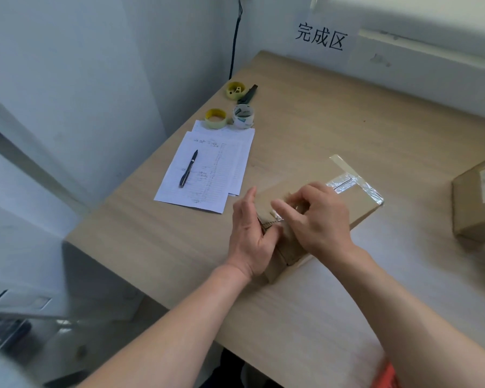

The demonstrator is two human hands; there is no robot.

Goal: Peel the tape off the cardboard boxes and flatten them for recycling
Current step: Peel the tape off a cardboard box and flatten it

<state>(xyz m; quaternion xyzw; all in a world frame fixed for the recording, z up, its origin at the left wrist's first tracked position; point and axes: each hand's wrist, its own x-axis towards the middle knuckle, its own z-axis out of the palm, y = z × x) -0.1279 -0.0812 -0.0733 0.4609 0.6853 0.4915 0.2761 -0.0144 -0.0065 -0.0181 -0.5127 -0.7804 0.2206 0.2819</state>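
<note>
A brown cardboard box (359,211) lies on the wooden table (333,130), sealed with clear tape (356,182) across its top and far end. My left hand (249,233) grips the box's near left corner, thumb on top and fingers on the side. My right hand (317,217) rests on the box top, its fingers picking at a loose end of clear tape at the near edge. A second cardboard box (476,203) with a white label sits at the right edge of the view.
Sheets of lined paper (207,175) with a black pen (188,168) lie to the left of the box. Behind them stand a yellow tape roll (215,118), a white tape roll (242,116), another yellow roll (235,90) and a dark tool (248,94). A paper sign (321,39) hangs on the wall.
</note>
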